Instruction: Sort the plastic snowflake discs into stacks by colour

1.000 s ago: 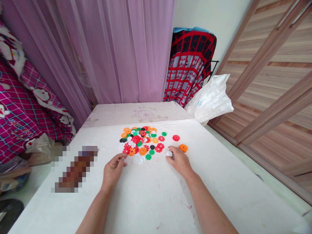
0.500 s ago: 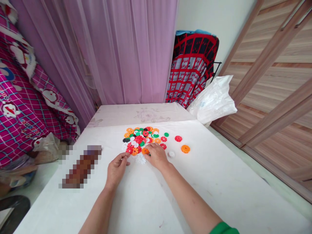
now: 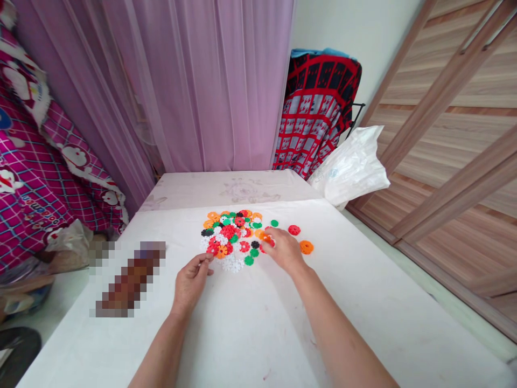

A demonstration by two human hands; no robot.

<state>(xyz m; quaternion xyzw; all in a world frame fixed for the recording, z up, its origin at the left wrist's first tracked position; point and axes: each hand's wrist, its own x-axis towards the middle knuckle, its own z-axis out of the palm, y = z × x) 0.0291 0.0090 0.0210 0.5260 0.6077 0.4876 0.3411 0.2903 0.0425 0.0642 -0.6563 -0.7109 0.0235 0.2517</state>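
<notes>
A heap of flower-shaped plastic discs (image 3: 228, 231) in red, orange, green, white and black lies on the white-covered table (image 3: 242, 334). At its near left edge my left hand (image 3: 193, 277) is closed, thumb and fingers pinched together beside a red disc (image 3: 212, 249). Anything inside that pinch is too small to make out. To the right of the heap, my right hand (image 3: 287, 251) curls over the table with an orange disc (image 3: 267, 238) at its fingertips. Green discs (image 3: 249, 260), a black disc (image 3: 254, 244) and white discs (image 3: 233, 264) lie between the hands.
Farther right are a single red disc (image 3: 294, 230) and an orange disc (image 3: 306, 247). A blurred-out brown item (image 3: 131, 283) lies on the left. Beyond the table's right edge stands a white plastic bag (image 3: 349, 164); purple curtains (image 3: 210, 86) hang behind.
My right hand has moved right from the heap's near edge with the orange disc, uncovering green and black discs. My left hand has stayed almost in place. The view has shifted slightly.
</notes>
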